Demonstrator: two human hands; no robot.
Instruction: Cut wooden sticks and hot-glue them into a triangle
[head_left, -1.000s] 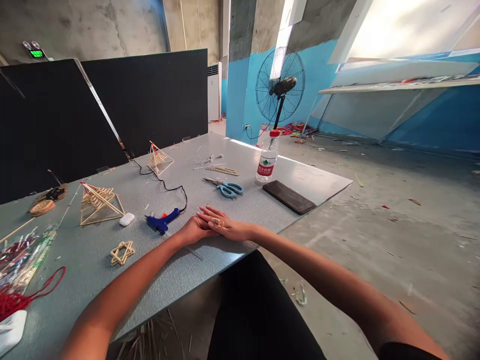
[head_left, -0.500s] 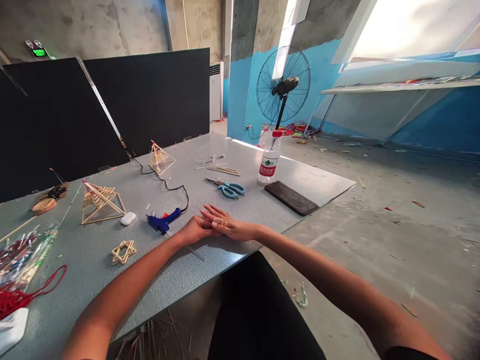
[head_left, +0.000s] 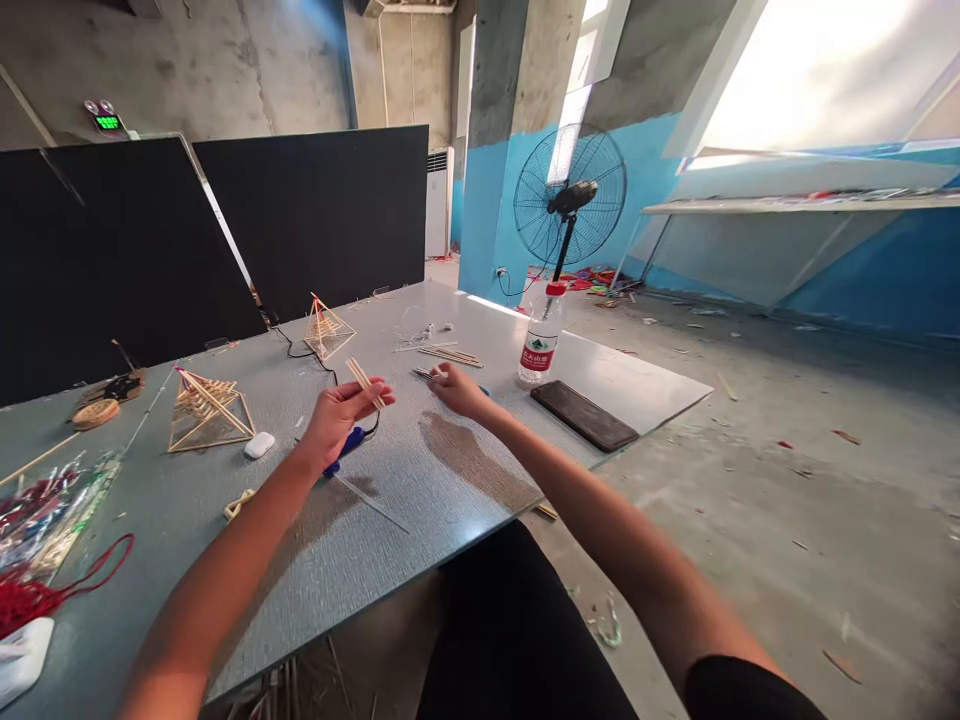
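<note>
My left hand (head_left: 341, 415) is raised above the table, closed around a small bundle of thin wooden sticks (head_left: 361, 375) that point up and away. Below it, partly covered, lies a blue glue gun (head_left: 349, 446) with a black cord. My right hand (head_left: 454, 389) is closed over the middle of the scissors (head_left: 421, 373). Their blade tips and a bit of blue handle show, while the rest is hidden under the fingers. Just beyond lie several more wooden sticks (head_left: 452, 356). A clear glue stick (head_left: 373, 504) rests near the front edge.
A water bottle (head_left: 539, 340) and a black phone (head_left: 583, 415) stand and lie on the right. Two stick pyramids (head_left: 212, 408), a white case (head_left: 259, 445) and a stick star (head_left: 238, 505), partly behind my forearm, are leftward. Red cord (head_left: 34, 600) lies far left.
My hands, together before, have moved apart. The left has risen up and left, now showing sticks in its grip. The right has reached forward onto the scissors, which lie about where they were.
</note>
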